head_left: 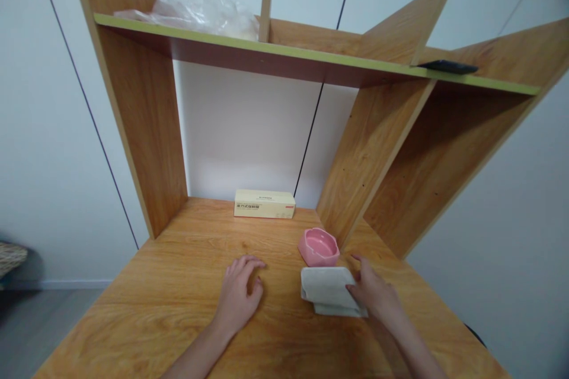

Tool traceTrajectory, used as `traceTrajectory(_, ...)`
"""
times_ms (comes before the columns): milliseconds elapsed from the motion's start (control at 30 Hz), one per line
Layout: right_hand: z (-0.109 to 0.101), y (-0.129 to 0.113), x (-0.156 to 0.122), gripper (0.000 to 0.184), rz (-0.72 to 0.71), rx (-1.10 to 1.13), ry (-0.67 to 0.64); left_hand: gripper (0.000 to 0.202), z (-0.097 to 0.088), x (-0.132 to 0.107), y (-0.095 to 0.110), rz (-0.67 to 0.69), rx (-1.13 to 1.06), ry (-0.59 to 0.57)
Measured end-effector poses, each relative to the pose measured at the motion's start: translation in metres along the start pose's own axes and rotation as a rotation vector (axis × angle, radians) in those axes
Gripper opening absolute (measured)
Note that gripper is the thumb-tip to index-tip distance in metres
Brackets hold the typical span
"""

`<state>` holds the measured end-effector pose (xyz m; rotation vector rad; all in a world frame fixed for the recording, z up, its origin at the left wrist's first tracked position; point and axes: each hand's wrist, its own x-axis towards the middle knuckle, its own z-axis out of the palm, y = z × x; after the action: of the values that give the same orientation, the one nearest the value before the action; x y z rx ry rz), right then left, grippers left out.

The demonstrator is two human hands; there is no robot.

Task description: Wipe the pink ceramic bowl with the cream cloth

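A pale grey folded cloth (pixel 326 287) lies on the desk, just in front of a pink ashtray-like bowl (pixel 319 247) with an angular rim. At the cloth's right edge is my right hand (pixel 373 290). Its thumb overlaps the cloth and its forefinger reaches forward, apart from the thumb; the other fingers are partly hidden. To the left of the cloth, my left hand (pixel 240 293) hovers over or rests on the wood, I cannot tell which. Its fingers curve loosely, with a gap between them and the thumb and nothing held.
A cream-coloured box (pixel 264 204) with printed lettering stands at the back of the wooden desk (pixel 200 272). Upright panels (pixel 377 148) carry a shelf (pixel 284 50) overhead. On it are a clear plastic bag (pixel 208 15) and a flat black object (pixel 448 66).
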<state>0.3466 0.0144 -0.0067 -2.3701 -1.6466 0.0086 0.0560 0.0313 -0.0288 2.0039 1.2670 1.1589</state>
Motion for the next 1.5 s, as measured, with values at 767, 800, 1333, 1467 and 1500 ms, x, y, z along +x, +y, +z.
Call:
traceTrajectory(767,0.059,-0.158,-0.044,0.024,0.057,2.025,-0.732,0.035,-0.011,0.019,-0.020,-0.671,-1.615,0.098)
traceTrajectory(800,0.059,-0.157,-0.044,0.023,0.060,2.039,-0.736,0.035,-0.011,0.019,-0.020,-0.674,-1.613,0.108)
traceTrajectory(1333,0.052,-0.158,-0.048,0.026,0.074,2.008,-0.883,0.035,-0.009,0.019,-0.023,-0.665,-1.583,0.064)
traceTrajectory(1467,0.054,-0.157,-0.047,0.027,0.075,1.986,-0.905,0.035,-0.009,0.019,-0.021,-0.653,-1.585,0.057)
traceTrajectory(1500,0.055,-0.157,-0.047,0.027,0.073,1.979,-0.906,0.035,-0.009,0.018,-0.021,-0.648,-1.584,0.051)
